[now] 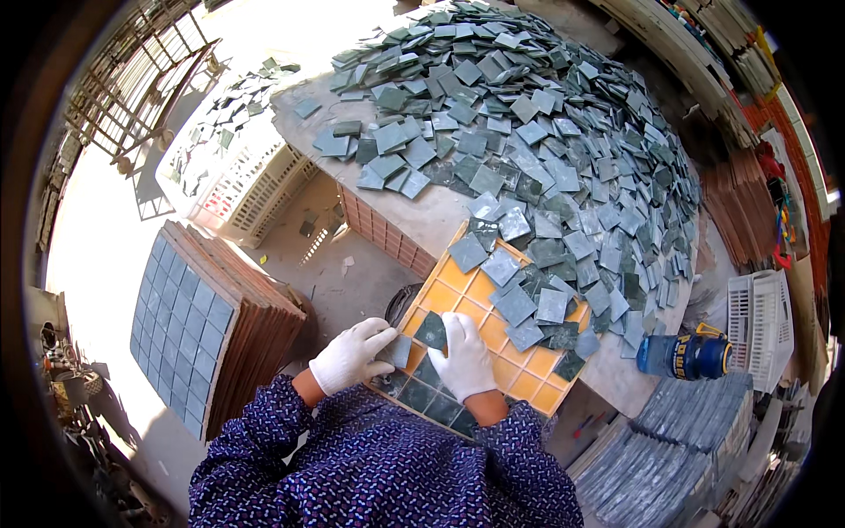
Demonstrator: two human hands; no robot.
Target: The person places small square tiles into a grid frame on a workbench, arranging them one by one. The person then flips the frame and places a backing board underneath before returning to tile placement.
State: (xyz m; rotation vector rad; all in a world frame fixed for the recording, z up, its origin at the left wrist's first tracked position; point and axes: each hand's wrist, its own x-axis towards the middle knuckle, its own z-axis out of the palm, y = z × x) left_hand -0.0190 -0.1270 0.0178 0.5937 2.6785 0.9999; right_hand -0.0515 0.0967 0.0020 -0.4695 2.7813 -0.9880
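Both hands wear white gloves over an orange-yellow grid tray [466, 286] with square cells. My left hand [352, 355] grips a grey-blue square stone tile [395, 351] at the tray's left edge. Between thumb and fingers of my right hand [464, 356] is a dark green square stone tile [431, 331], tilted above the cells. Along the tray's near edge, dark green tiles [443, 408] fill several cells. Loose tiles [515, 305] spill over the tray's far right part, hiding cells there.
A large heap of tiles [546, 114] covers the table [308, 123]. At left stand stacked tile-filled trays [180, 326] and a white crate [255, 194] with tiles. A blue bottle [682, 355], stacked grey tiles [660, 466] and a white basket [759, 326] are at right.
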